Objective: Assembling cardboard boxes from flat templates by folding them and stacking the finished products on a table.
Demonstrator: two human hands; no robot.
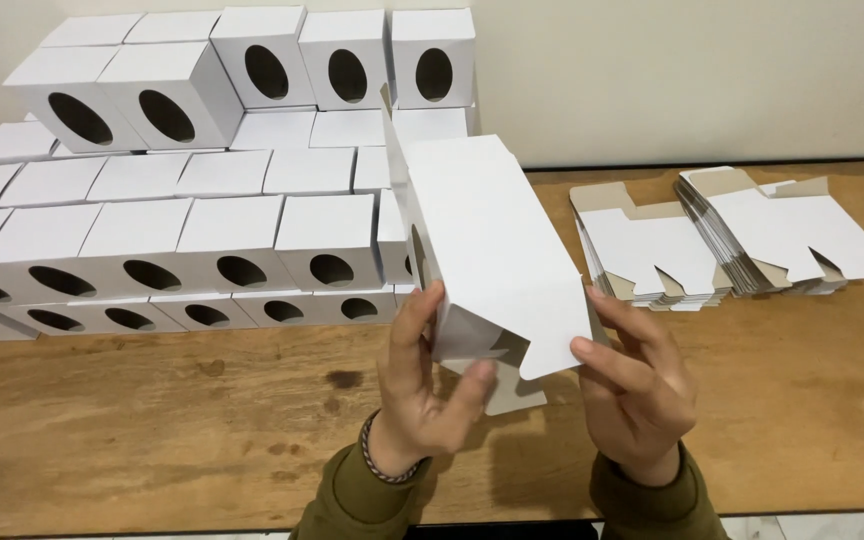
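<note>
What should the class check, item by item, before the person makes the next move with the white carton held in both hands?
1. Left hand grips the white carton: ok.
2. Right hand supports its near edge: ok.
3. Bottom flaps tucked shut: not ok, they hang open.
4. Far end closed: cannot tell.
5. Flat blanks lie within reach on the wooden table: ok.
6. Finished boxes stacked steadily: ok.

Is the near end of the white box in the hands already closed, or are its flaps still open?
Still open: the white box shows loose flaps sticking out between the left hand and right hand.
</note>
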